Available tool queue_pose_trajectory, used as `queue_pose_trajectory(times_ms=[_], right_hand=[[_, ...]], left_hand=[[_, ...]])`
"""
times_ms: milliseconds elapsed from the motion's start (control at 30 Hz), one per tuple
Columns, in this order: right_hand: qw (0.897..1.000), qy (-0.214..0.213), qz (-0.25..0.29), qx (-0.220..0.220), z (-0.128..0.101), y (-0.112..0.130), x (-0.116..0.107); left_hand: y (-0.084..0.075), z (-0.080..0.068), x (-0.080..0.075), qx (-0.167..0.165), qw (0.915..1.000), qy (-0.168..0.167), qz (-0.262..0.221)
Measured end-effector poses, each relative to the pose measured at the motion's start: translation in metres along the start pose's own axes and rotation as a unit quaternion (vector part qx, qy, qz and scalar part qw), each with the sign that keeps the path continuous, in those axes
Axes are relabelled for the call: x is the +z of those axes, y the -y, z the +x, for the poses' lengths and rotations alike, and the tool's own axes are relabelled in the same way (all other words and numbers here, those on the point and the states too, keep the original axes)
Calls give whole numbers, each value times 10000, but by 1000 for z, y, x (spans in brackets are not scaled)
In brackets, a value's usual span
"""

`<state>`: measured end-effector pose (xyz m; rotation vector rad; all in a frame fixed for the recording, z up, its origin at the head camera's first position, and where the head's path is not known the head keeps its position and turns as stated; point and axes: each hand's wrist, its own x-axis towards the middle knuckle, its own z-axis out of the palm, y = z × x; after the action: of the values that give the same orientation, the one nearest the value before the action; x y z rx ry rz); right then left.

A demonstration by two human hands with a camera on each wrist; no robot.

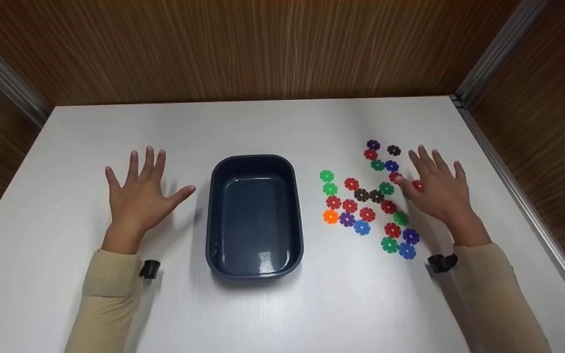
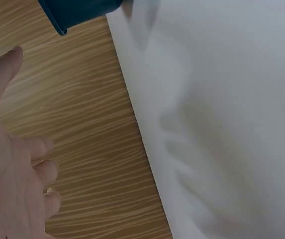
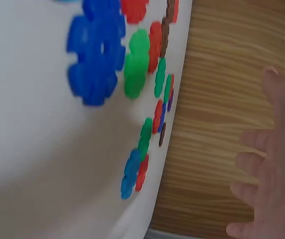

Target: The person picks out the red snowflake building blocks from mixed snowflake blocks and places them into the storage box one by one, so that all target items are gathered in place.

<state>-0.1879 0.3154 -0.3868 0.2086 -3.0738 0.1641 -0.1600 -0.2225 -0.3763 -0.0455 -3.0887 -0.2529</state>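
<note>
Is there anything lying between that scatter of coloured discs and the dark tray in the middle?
Nothing visible. Only bare white table lies between the coloured discs and the dark tray. The right hand is open right over the discs' far edge; the left hand is spread flat on the tray's other side.

A dark blue tub [image 1: 254, 215] stands mid-table [image 1: 282, 122], the one tall obstacle between the left hand [image 1: 138, 196] and the right hand [image 1: 437, 189]. Bare table runs left of it, across the far side and along the near edge. To its right, scattered flat discs [image 1: 368, 198] crowd the surface, leaving a narrow bare lane beside the tub. Wood-grain walls [image 1: 263, 49] close off the far side and both flanks.
</note>
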Motion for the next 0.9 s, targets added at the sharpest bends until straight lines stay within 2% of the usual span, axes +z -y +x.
queue_pose_trajectory(times_ms=[200, 400, 533, 767, 900], right_hand=[[9975, -432, 65, -554, -6, 11, 2], [9955, -330, 268, -850, -12, 17, 5], [9942, -65, 401, -999, -16, 20, 7], [9907, 372, 438, -1232, -17, 24, 10], [9872, 538, 388, -1451, -16, 26, 13]], left_hand=[[-9, -1, -2, 149, 9995, 120, -235], [-15, -4, -1, 374, 9946, 379, -885], [-18, -7, 1, 531, 9850, 632, -1515], [-18, -12, 8, 371, 9619, 1260, -2399], [-17, -15, 13, 365, 9484, 1484, -2777]])
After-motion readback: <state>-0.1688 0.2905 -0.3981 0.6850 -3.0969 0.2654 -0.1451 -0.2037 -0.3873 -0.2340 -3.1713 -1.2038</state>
